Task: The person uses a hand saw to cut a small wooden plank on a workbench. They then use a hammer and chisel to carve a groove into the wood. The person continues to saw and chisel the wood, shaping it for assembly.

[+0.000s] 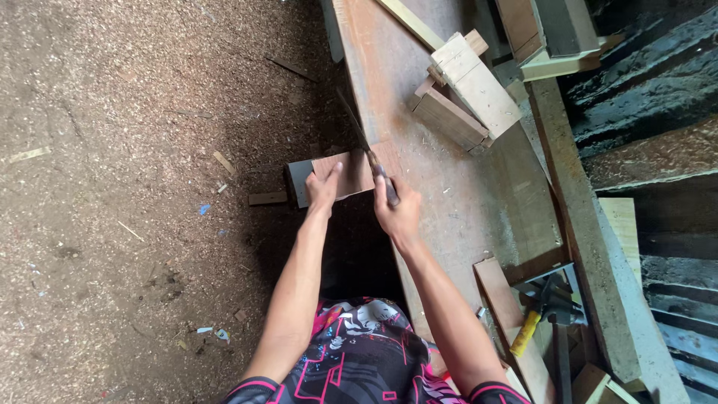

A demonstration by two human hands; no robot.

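Head view, looking down at a workbench (449, 187) running from top centre to lower right of frame. Left hand (324, 187) presses flat, fingers spread, on a reddish-brown board (355, 170) at frame centre; the board's left end hangs out past the bench edge over the floor. Right hand (396, 213) is wrapped tight round the handle of a handsaw (363, 142), just right of the left hand. Saw blade runs up & left from the grip, across the board toward the top of frame; blade looks to sit on or in the board, can't tell how deep.

Upper centre-right: a stack of pale wood blocks (464, 90) lying on the bench, well apart from the hands. Lower right: a hammer w/ yellow handle (535, 318) beside a long plank (508, 314). Left 1/2 of frame is a sawdust-covered floor (112, 187) w/ small wood offcuts scattered about.
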